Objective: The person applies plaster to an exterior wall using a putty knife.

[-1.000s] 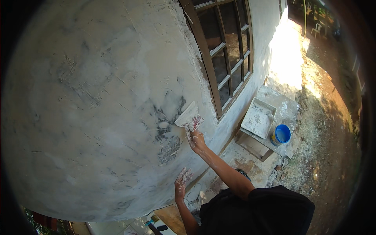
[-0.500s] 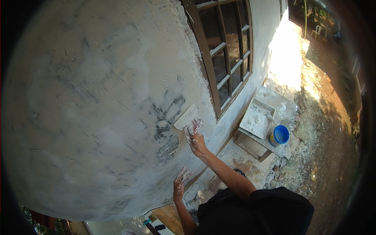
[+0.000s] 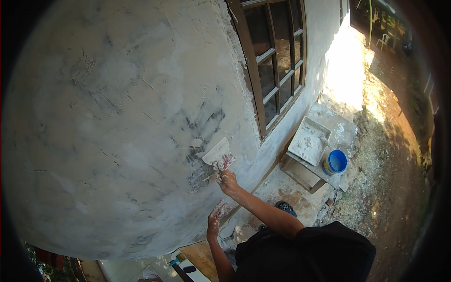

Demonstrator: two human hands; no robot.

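Note:
My right hand [image 3: 226,179], smeared with white paste, is closed round the handle of a wide putty knife [image 3: 216,150]. The knife's pale, paste-covered blade lies against the grey plastered wall [image 3: 117,155], over a dark blotchy patch [image 3: 196,162] left of the window's lower corner. Below it my left hand [image 3: 217,217] is raised near the wall with its fingers stretched out. It holds nothing, and white paste coats its fingers.
A brown-framed window [image 3: 277,66] is set in the wall. To the right, a low wooden stand [image 3: 303,176] bears a paste-smeared tray [image 3: 307,141] and a blue-rimmed bucket [image 3: 336,162]. Rubble and dirt ground [image 3: 380,188] lie beyond. A dark shoe [image 3: 285,207] shows below my right arm.
My right hand has drawn the putty knife down and left across the wall. Part of the dark patch looks paler and more covered. My left hand has barely moved.

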